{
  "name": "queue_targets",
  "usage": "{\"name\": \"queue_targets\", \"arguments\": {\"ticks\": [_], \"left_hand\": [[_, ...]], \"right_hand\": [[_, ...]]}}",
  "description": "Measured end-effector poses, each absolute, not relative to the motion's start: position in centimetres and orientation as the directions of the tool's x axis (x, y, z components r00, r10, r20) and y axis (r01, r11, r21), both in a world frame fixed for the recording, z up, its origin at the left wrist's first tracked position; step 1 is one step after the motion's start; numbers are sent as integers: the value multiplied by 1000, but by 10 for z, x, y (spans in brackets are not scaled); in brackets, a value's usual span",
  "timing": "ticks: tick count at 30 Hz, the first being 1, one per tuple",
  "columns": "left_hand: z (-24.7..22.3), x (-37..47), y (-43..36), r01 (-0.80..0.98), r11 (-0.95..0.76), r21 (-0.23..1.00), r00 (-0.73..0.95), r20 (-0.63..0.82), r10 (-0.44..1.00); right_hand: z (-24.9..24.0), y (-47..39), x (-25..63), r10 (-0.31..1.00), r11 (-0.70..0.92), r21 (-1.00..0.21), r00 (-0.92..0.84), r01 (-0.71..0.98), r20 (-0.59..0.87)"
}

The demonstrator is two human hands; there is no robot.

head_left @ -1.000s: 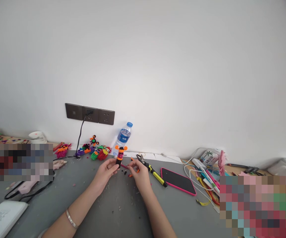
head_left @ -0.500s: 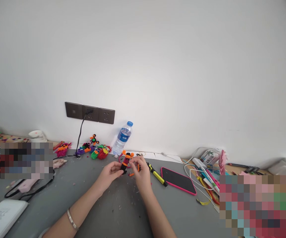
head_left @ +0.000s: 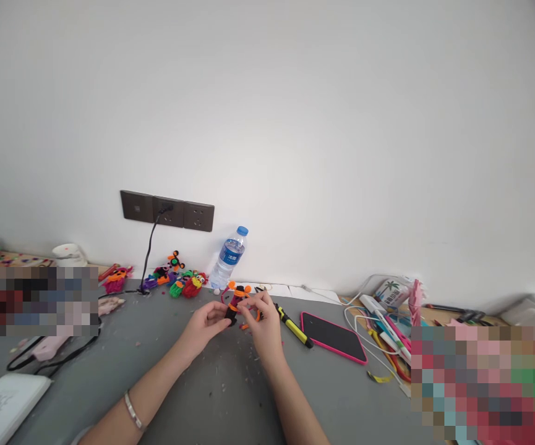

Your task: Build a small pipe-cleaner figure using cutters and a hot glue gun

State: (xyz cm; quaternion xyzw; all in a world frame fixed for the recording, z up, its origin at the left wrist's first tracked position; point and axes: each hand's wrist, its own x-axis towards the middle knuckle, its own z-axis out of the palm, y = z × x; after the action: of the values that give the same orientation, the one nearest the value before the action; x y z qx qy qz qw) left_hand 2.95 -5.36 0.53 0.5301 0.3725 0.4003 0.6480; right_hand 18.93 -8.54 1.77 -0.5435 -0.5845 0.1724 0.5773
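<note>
A small pipe-cleaner figure, black and magenta with orange bands and round orange ends at its top, stands upright between my hands above the grey table. My left hand is closed on its black lower part from the left. From the right, the thumb and fingertips of my right hand pinch at the figure's middle; what exactly lies between them is too small to see. An orange pipe-cleaner strand shows under the right fingers. Just right of that hand lies a yellow-and-black tool.
Finished-looking fuzzy figures and a tilted water bottle stand by the wall. A pink-edged phone lies to the right, near white cables and clutter. At left are a pink corded tool and a white box.
My right fingertips have shifted slightly left, across the figure's middle. My left hand keeps its hold, and the figure stays in nearly the same place.
</note>
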Motion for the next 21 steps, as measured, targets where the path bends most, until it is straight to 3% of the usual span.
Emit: {"name": "queue_targets", "arguments": {"ticks": [4, 10, 21], "left_hand": [[7, 29, -54, -125, 101, 987, 398, -43, 916], [12, 30, -56, -115, 123, 986, 371, -72, 926], [6, 30, -53, -132, 98, 986, 379, -41, 924]], "right_hand": [[21, -86, 189, 829, 373, -835, 259, 405, 496], [21, -82, 194, 808, 343, -908, 416, 243, 417], [5, -77, 188, 889, 294, -933, 300, 207, 346]]}}
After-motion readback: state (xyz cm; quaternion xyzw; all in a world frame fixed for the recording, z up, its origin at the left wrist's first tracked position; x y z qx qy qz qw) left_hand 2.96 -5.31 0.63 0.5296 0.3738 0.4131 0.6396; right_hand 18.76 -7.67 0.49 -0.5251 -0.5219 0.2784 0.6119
